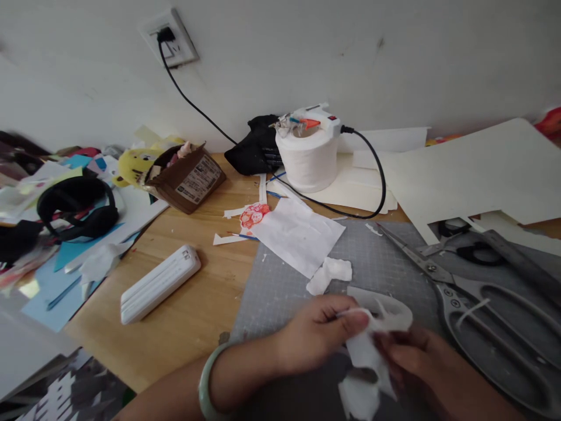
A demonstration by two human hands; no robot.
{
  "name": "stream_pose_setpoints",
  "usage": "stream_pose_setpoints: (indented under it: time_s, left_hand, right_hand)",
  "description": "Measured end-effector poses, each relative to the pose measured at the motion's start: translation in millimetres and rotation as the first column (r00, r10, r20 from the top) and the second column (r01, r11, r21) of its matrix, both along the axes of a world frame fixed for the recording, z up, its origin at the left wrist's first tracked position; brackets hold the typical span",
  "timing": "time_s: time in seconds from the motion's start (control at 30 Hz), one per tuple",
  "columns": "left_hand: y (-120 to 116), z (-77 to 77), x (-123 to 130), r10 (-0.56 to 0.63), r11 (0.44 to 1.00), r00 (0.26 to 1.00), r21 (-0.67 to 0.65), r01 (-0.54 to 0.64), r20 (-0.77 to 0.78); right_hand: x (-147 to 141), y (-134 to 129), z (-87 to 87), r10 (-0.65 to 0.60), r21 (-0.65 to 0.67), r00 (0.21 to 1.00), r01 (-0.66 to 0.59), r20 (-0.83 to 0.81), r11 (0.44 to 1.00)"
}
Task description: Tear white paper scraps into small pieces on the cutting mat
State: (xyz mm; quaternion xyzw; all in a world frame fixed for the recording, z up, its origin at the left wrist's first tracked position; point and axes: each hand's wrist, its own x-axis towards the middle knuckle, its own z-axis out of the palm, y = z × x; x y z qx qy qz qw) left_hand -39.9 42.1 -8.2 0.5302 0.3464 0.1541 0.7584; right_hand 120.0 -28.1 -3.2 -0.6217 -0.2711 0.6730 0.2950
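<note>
My left hand (324, 328) pinches a thin, curled piece of white paper (366, 351) between thumb and fingers. It has a notched, irregular outline and hangs down toward the bottom edge. On its other side my right hand (416, 354) grips the same piece, its fingertips partly hidden and slightly blurred. Both hands are above the grey cutting mat (280, 298). A small white folded scrap (331, 275) lies just beyond my left hand. Behind it is a larger creased white sheet (300, 231). Large metal scissors (442, 278) rest at the right, partly spread.
A paper roll (307, 164) carries a white corded tool (328, 124) resembling a glue gun. Its black cable (381, 169) loops across the table. At left are a white power bank (160, 285), a cardboard box (190, 181) and a black headset (79, 207). Cut card (482, 169) lies right.
</note>
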Motion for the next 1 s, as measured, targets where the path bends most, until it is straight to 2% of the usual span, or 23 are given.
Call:
stream_pose_setpoints:
  time_s: [0.07,0.13,0.23,0.37,0.43,0.53,0.63,0.73,0.83,0.9,0.93,1.0]
  left_hand:
    - [1,-2.4,0,0.121,0.989,0.993,-0.088,-0.121,-0.001]
    - [2,-4.0,1,0.154,0.984,0.988,-0.085,-0.156,-0.027]
    - [1,-3.4,1,0.051,0.998,0.997,0.050,-0.049,-0.052]
    - [-2,-0.1,0,-0.104,0.958,0.994,0.268,0.107,-0.024]
    - [-2,1.4,-1,-0.159,0.941,0.987,0.300,0.157,-0.019]
    - [-2,3.0,-2,-0.173,0.937,0.984,0.300,0.179,-0.046]
    - [-2,3.4,-1,-0.160,0.951,0.986,0.261,0.167,-0.049]
    - [-3,1.2,-2,-0.148,0.978,0.989,0.149,0.147,-0.008]
    - [-4,-2.5,-1,-0.051,0.998,0.996,-0.032,0.053,0.068]
    - [-4,-4.3,1,0.037,0.990,0.994,-0.140,-0.023,0.100]
    - [-4,-4.6,1,0.066,0.986,0.993,-0.162,-0.049,0.100]
    - [-4,-4.1,3,0.066,0.991,0.996,-0.121,-0.058,0.067]
  right_hand:
    - [-1,1,-2.4,-0.041,0.011,0.997,0.041,-0.072,0.999]
    - [-2,2,-3.5,-0.036,0.016,0.993,0.038,-0.109,0.999]
    - [-3,4,-1.4,0.001,0.001,1.000,-0.001,-0.031,1.000]
    - [-3,6,4.8,-0.002,0.010,0.998,0.002,0.068,1.000]
    - [-3,6,7.0,-0.012,0.026,0.996,0.009,0.084,1.000]
    - [-3,4,7.4,-0.011,0.013,0.995,0.010,0.096,1.000]
    - [-2,2,4.9,0.008,0.000,0.996,-0.008,0.091,1.000]
    - [-1,1,2.0,0.019,0.000,0.998,-0.019,0.061,1.000]
    - [-1,0,-0.1,-0.019,-0.027,0.998,0.020,0.055,0.999]
    - [-2,-1,-1.3,-0.061,-0.024,0.998,0.062,0.034,0.998]
    - [-3,-1,-1.9,-0.081,-0.018,0.997,0.081,0.014,0.997]
    - [-3,-1,-2.8,-0.106,-0.014,0.994,0.106,-0.002,0.994]
